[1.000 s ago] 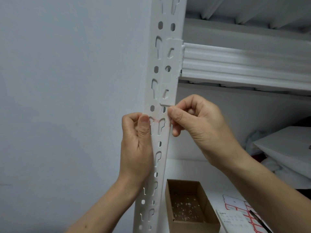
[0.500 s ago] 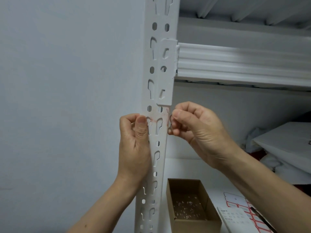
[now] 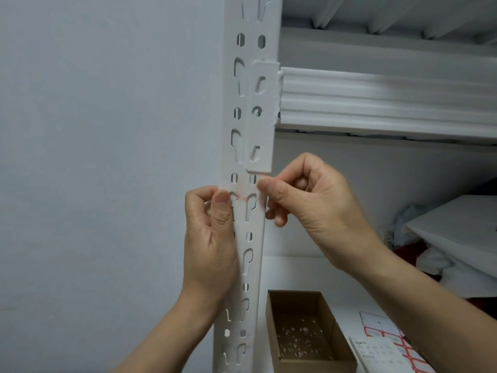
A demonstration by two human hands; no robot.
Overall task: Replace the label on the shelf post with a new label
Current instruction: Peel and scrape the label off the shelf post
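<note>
Our left hand grasps the white perforated metal shelf post from its left side. The fingers are curled round the left edge and the thumb lies upright on the front face. Our right hand is curled at the post's right edge, with its forefinger touching the metal. The hand is blurred, so we cannot tell whether it pinches anything.

Between the two hands a faint pink-red smear of old label crosses the post's face, just below the white bracket plate that joins the white ribbed shelf beam running off to the right.

Left of the post is a pale grey wall. Low and to the right of the post, an open brown cardboard box with small white scraps on its floor sits on a white shelf board. Just right of the box lies a sheet of white labels with red borders, partly covered by a white printed card.
</note>
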